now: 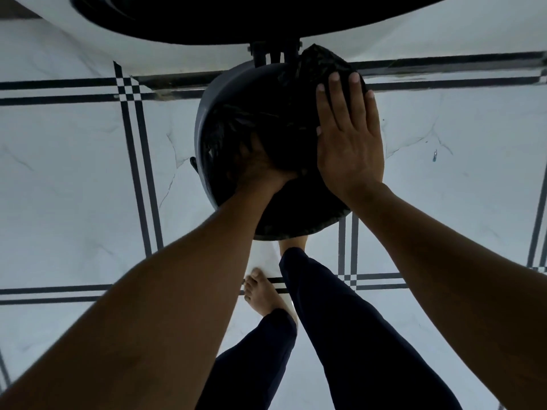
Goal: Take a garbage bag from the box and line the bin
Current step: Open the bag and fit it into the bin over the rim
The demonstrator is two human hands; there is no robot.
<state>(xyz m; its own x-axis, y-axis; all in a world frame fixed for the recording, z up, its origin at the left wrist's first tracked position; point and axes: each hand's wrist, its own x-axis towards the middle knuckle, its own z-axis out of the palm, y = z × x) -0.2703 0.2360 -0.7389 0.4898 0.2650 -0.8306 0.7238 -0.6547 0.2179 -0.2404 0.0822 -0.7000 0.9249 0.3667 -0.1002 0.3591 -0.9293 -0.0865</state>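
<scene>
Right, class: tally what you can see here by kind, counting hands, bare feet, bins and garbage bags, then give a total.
Hands: 2, the left hand inside the bin, the right hand flat on the bag
Bare feet: 2
Bins: 1, the bin
Garbage bags: 1, the black garbage bag
Total: 6

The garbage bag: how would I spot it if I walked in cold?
On the white tiled floor stands a round grey bin. The garbage bag is the crinkled black plastic inside it, bunched over the far rim under the right hand.
</scene>
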